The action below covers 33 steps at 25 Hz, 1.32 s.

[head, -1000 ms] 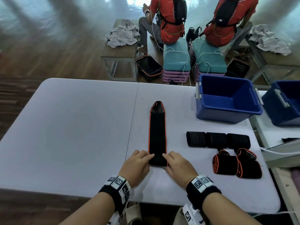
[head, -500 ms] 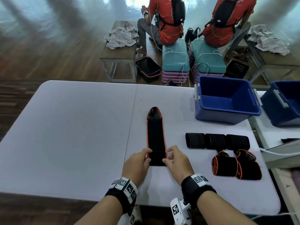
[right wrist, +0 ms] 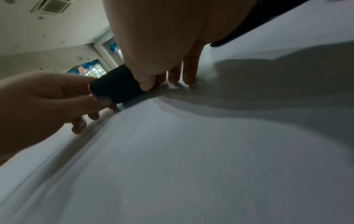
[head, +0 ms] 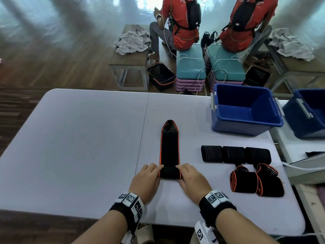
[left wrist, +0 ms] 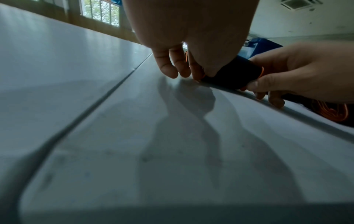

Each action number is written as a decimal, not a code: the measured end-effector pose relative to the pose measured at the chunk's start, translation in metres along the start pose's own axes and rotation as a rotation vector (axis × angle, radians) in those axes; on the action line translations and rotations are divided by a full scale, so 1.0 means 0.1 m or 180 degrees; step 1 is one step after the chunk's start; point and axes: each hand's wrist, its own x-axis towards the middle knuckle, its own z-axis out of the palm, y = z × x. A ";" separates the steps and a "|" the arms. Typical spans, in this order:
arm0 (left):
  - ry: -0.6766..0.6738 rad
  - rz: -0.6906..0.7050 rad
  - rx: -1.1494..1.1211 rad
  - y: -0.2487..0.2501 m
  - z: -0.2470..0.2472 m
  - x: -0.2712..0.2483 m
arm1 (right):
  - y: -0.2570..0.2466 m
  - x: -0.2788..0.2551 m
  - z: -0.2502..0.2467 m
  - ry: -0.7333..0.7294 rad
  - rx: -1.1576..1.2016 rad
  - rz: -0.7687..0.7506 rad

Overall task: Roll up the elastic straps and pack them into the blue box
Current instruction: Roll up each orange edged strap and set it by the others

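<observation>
Strap [head: 169,152] first: it lay flat on the tabletop [head: 79,138] near the middle, just right of the seam, with its long axis running straight away from the person. The rounded, striped tip pointed at the far edge, and the near end was already curled into a small roll. That layout made sense to me, since a roll started at the near end can simply be pushed forward along the length.

Going left to right, the left hand [head: 146,180] sat at the roll's left end, thumb and fingers pinching it, with the outer fingers down on the tabletop. The right hand [head: 192,180] mirrored it on the right end, thumb pressed against the roll and fingers curled over it. I'd say one hand at each end was there to keep the orange edges lined up so the roll wouldn't cone out.

Further right, three striped black rolls [head: 235,154] sat in a row touching each other, and two orange-edged rolls [head: 256,182] lay just in front of them, probably parked there until packing. Beyond them, the blue box [head: 246,124] stood open at the tabletop's far right, and it looked empty.
</observation>
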 end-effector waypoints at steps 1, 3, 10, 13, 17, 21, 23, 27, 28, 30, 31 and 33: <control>-0.0040 -0.0087 -0.0104 0.00 0.01 -0.02 | 0.00 -0.01 0.00 0.0028 0.0131 0.0032; -0.0058 -0.0283 -0.0349 0.02 0.02 -0.05 | 0.00 -0.04 0.01 0.0056 0.0357 0.0107; -0.0021 -0.1261 -0.1441 0.11 -0.01 -0.04 | -0.04 -0.01 0.00 0.0123 0.0939 0.0667; -0.0045 -0.1582 -0.1664 0.11 -0.07 0.08 | -0.06 0.07 0.00 0.0174 0.1192 0.1108; 0.0424 -0.1067 -0.1211 0.15 -0.12 0.17 | -0.09 0.12 -0.04 0.0426 0.1355 0.1155; 0.0478 0.0083 -0.0305 0.10 -0.08 0.21 | -0.13 0.14 -0.05 0.0623 0.0920 0.0638; 0.0248 0.0181 -0.0194 0.03 -0.10 0.22 | -0.09 0.12 -0.05 0.0491 0.0756 0.0538; 0.0254 0.0293 0.0009 0.00 -0.17 0.33 | 0.01 0.14 -0.09 0.0303 0.0646 0.0397; 0.0208 0.0219 -0.0038 0.02 -0.19 0.37 | 0.01 0.17 -0.11 0.0291 0.0657 0.0421; 0.0039 -0.0067 -0.0308 0.02 -0.22 0.45 | 0.02 0.27 -0.14 0.0352 0.0778 0.0525; -0.0040 -0.0233 -0.0512 0.02 -0.22 0.48 | 0.02 0.32 -0.17 0.0390 0.0902 0.0585; -0.0106 -0.0525 -0.0950 0.04 -0.21 0.49 | 0.04 0.38 -0.19 0.0409 0.1139 0.0679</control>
